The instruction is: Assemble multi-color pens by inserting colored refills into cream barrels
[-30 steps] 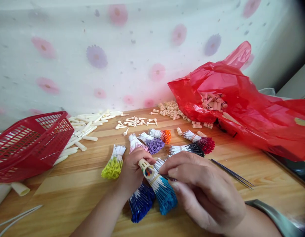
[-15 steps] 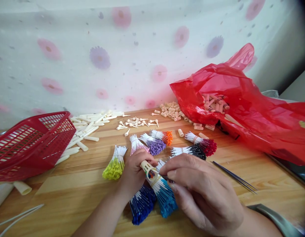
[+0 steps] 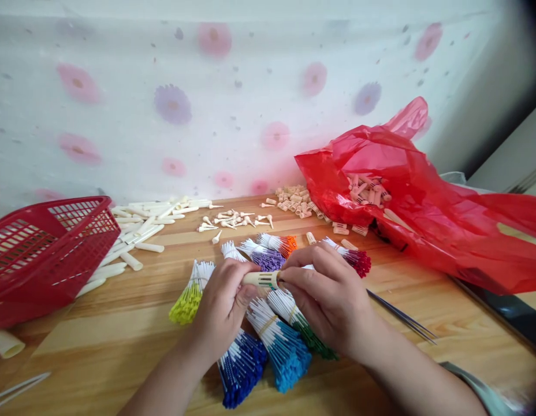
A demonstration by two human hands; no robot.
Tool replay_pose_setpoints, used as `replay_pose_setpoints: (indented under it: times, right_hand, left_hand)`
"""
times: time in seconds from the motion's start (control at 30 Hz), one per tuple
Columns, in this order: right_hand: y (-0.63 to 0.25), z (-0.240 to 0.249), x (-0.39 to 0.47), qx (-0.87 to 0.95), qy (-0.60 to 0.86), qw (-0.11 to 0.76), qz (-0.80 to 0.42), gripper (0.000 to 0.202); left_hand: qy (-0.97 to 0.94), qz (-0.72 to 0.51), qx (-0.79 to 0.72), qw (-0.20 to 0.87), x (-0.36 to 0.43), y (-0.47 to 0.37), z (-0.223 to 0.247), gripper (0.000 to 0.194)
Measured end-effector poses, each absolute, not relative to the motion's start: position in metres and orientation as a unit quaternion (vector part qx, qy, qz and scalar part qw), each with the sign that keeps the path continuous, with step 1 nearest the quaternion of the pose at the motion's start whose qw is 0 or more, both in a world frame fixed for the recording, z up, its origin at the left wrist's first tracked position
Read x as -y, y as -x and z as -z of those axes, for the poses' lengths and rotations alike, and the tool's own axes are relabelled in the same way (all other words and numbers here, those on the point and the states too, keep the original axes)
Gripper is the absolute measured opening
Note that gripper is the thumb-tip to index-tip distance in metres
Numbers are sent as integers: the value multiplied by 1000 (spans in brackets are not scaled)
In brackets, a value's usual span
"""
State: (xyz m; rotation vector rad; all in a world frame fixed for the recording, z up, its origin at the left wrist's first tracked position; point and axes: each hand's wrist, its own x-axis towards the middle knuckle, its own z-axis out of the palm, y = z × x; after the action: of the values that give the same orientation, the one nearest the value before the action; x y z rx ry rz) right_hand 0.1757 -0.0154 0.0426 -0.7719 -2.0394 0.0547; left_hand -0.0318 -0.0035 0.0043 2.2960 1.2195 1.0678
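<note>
My left hand (image 3: 227,292) is closed round a short cream slotted plastic tube (image 3: 260,280), held nearly level with its slotted end toward the right. Small coloured bits show through the slots. The fingers of my right hand (image 3: 326,292) are pinched together at the tube's right end; what they hold there is hidden. Below and around the hands lie rubber-banded bundles of thin white sticks with coloured ends: light blue (image 3: 289,358), dark blue (image 3: 242,370), green (image 3: 309,326), yellow (image 3: 188,303), purple (image 3: 268,258), orange (image 3: 287,244) and dark red (image 3: 357,260).
A red plastic basket (image 3: 55,254) stands at the left beside a heap of long cream tubes (image 3: 142,231). Small cream pointed pieces (image 3: 233,218) lie behind the bundles. At the right are a red plastic bag (image 3: 450,225), slotted tubes (image 3: 296,202) and dark tweezers (image 3: 400,315).
The tube has turned from pointing toward me to lying nearly level, pointing right. My right hand has drawn back from the camera and the green bundle now shows. The view has shifted slightly.
</note>
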Motion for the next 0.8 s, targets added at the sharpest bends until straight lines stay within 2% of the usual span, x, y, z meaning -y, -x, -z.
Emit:
replay_pose_setpoints:
  times: [0.27, 0.53, 0.8]
  right_hand:
    - [-173, -40, 12, 798, 340, 496, -42, 9]
    - [-179, -40, 6, 809, 327, 483, -78, 10]
    - [-179, -37, 1, 778, 333, 479, -236, 13]
  left_hand:
    - [-804, -400, -438, 31, 4, 32, -5, 23]
    - [-807, -397, -436, 24, 7, 29, -6, 22]
    - [-806, -395, -440, -18, 6, 29, -4, 22]
